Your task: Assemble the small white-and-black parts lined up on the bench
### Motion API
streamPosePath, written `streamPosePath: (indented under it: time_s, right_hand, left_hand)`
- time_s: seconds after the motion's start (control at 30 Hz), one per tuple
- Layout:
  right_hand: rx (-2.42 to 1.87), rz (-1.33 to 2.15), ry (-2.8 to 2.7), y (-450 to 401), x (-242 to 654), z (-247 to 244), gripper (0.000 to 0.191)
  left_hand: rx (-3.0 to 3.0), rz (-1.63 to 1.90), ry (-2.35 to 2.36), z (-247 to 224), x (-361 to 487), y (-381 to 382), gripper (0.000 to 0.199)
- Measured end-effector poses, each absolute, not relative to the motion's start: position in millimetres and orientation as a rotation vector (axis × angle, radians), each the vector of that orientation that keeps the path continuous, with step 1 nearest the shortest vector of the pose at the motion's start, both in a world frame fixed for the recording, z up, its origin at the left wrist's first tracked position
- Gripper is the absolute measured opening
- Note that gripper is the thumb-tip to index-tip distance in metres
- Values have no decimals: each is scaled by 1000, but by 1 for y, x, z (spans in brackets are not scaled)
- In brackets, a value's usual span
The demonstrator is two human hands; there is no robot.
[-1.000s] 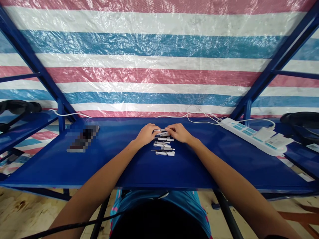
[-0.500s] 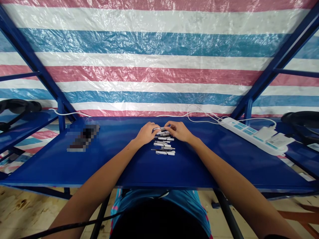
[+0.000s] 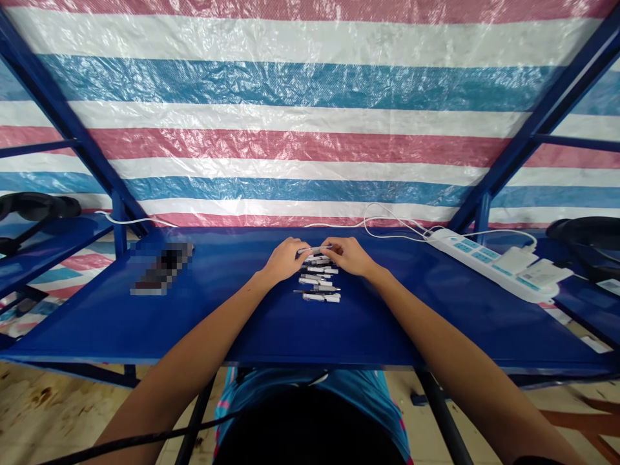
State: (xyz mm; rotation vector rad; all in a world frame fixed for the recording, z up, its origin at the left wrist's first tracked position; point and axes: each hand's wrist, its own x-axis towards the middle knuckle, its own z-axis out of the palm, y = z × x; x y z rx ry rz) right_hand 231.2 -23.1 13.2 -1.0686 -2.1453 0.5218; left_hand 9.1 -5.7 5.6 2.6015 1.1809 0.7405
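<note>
Several white and grey pens (image 3: 322, 298) lie crosswise in a column on the blue table (image 3: 194, 323), with separate thin dark-tipped parts among them. At the far end of the column, my left hand (image 3: 285, 259) pinches the left end of a grey pen (image 3: 312, 250). My right hand (image 3: 349, 256) has its fingers closed on the same pen's right end. The pen is held level, just over the farthest pens, which my fingers partly hide.
A white power strip (image 3: 489, 261) with plugged-in adapters and white cables lies at the right. A pixelated dark object (image 3: 165, 268) rests on the table's left. Blue metal posts (image 3: 119, 223) and a striped sheet (image 3: 310, 116) stand behind. Dark headset-like objects sit at both sides.
</note>
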Motion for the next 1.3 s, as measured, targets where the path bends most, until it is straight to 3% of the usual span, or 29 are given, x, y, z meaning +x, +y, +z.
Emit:
streamPosePath:
  time_s: [1.3]
  right_hand:
    - [-1170, 545, -2199, -27, 229, 18, 48]
  left_hand:
    - [2641, 809, 1081, 2, 8, -2, 27]
